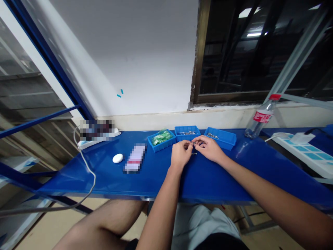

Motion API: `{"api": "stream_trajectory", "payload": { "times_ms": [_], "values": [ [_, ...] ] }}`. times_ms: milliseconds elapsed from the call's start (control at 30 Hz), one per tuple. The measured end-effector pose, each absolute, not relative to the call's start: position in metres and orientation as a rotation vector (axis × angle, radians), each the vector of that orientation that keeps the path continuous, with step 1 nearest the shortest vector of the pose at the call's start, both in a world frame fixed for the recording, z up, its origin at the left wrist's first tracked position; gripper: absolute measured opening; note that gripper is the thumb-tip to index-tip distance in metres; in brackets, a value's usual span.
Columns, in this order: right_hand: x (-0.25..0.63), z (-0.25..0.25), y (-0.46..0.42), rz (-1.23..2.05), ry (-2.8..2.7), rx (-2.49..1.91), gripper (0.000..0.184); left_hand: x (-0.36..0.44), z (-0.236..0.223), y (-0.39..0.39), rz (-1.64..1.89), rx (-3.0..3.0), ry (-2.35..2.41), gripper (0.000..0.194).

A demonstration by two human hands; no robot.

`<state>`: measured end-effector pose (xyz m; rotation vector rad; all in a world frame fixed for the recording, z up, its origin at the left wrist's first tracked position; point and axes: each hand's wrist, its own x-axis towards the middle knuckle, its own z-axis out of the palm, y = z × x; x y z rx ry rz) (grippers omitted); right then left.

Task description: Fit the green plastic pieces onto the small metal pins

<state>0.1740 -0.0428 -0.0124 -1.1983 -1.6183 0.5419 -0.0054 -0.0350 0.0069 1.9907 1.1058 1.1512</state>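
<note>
Head view: behind both hands, on the glossy blue tabletop [221, 180], I see three rectangular blue plastic trays [227, 143]. Bare left hand [180, 152] and right hand [207, 147] meet, fingertips pinching one tiny dark-grey piece [193, 143] between them.

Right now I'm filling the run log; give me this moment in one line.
left hand: pinching small part; right hand: pinching same part; nearby: three blue bins; surface: blue table
</note>
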Motion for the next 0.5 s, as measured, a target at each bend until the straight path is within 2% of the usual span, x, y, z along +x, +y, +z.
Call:
{"api": "stream_trajectory", "payload": {
  "times_ms": [133,333,500],
  "values": [
    [0.176,-0.012,-0.043,0.557,-1.61,-1.173,0.016,-0.007,0.011,-0.038,1.133,2.036,1.088,0.022],
    [0.177,-0.012,-0.043,0.582,-1.652,-1.127,0.014,-0.007,0.007,-0.033,1.134,1.976,1.071,0.019],
    [0.176,-0.016,-0.04,0.656,-1.544,-1.156,0.021,-0.006,0.0,-0.027,1.146,1.98,1.081,0.021]
  ]
}}
